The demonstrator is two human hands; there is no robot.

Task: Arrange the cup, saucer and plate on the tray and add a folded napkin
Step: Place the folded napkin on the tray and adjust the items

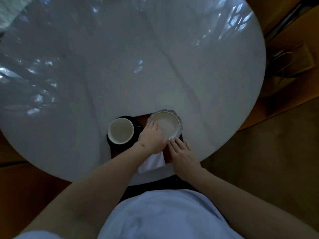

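A white cup [120, 131] stands on a black saucer [136, 125] at the left end of a brown tray [143, 119] near the table's front edge. To its right, a white plate [170, 124] with a patterned rim sits on the tray. My left hand [151, 137] lies over the plate's near-left rim and grips it. A folded white napkin [151, 163] runs from under that hand over the tray's near edge towards me. My right hand [183, 152] rests flat, fingers apart, with its fingertips at the plate's near rim and the napkin's corner.
The tray sits on a round white glossy table [138, 66], whose front edge is just below the napkin. Wooden floor surrounds the table. A brown paper bag [291, 64] with handles stands on the floor at the right.
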